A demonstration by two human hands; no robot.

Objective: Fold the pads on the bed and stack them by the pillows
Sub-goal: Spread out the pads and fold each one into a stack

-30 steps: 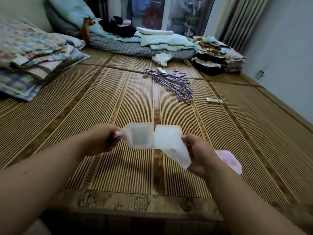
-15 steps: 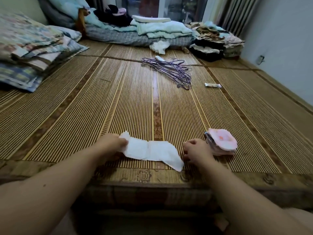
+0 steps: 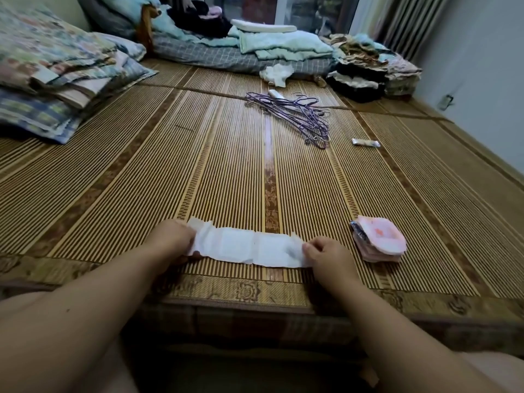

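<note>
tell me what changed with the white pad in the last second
The white pad came down from mid-air onto the mat and now lies stretched flat near the front edge. The left hand and right hand still pinch its ends. The folded pink stack, hangers and pillows stayed put.

No text I can read here. Small pkt (image 3: 365,143), just right of the hangers (image 3: 295,114), has some print, but too blurred to read. Pink pad stack (image 3: 378,239), nearer to me than the hangers, shows an orange mark, no clear letters.
</note>
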